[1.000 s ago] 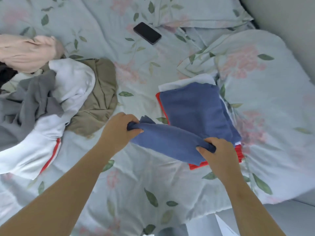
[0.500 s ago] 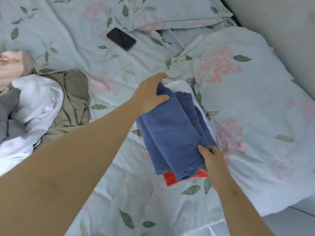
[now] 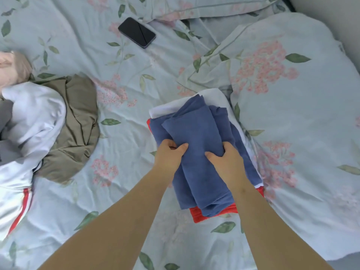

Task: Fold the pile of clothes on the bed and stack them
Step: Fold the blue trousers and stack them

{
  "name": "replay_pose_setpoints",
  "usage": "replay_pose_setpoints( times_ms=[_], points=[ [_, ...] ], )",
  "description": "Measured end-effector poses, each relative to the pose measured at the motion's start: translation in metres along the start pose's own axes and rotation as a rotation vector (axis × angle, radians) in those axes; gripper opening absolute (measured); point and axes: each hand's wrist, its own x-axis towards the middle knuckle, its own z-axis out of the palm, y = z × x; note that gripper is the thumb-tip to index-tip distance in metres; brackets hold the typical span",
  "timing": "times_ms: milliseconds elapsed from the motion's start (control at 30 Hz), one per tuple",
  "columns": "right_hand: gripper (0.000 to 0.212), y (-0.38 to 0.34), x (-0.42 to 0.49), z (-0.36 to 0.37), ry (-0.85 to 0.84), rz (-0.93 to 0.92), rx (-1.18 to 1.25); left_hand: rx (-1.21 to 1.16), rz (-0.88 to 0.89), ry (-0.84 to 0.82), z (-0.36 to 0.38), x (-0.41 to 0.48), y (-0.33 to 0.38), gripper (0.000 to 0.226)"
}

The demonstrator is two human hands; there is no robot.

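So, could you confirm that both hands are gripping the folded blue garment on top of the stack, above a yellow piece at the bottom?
Not quite: the head view shows the bottom piece is red, not yellow. The left hand and right hand do grip the folded blue garment on top of the stack.
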Motion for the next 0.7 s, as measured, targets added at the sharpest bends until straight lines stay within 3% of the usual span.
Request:
replay_pose_setpoints(
  times_ms=[133,233,333,400,467,567,633,700],
  points=[
    [0.021,0.003,0.001,-0.010,0.016,-0.018,0.066,-0.127,0.006,-0.106,0.003,-0.003,0.007,0.021],
    [0.017,-0.001,-0.001,-0.023,0.109,-0.061,0.145,-0.224,0.073,-0.085,0.006,-0.005,0.017,0.015],
    [0.006,-0.005,-0.003,-0.027,0.221,-0.087,0.084,-0.167,0.077,-0.051,0.007,-0.001,0.019,0.014],
    [0.033,-0.004,-0.004,-0.022,0.305,-0.058,-0.138,-0.036,0.048,-0.003,0.007,0.002,0.014,0.017],
    [0.053,-0.007,-0.009,-0.012,0.389,-0.207,-0.371,0.039,0.055,0.051,0.004,0.004,0.008,0.018],
    [0.052,-0.003,-0.012,0.008,0.239,-0.528,-0.725,0.208,0.143,0.121,-0.007,0.009,-0.003,0.015],
    [0.051,0.003,-0.008,0.018,0.042,-0.447,-0.865,0.296,0.158,0.080,-0.015,0.011,-0.009,0.006],
    [0.050,0.004,-0.006,0.021,0.003,-0.373,-0.839,0.364,0.185,0.052,-0.021,0.012,-0.012,0.010]
  ],
)
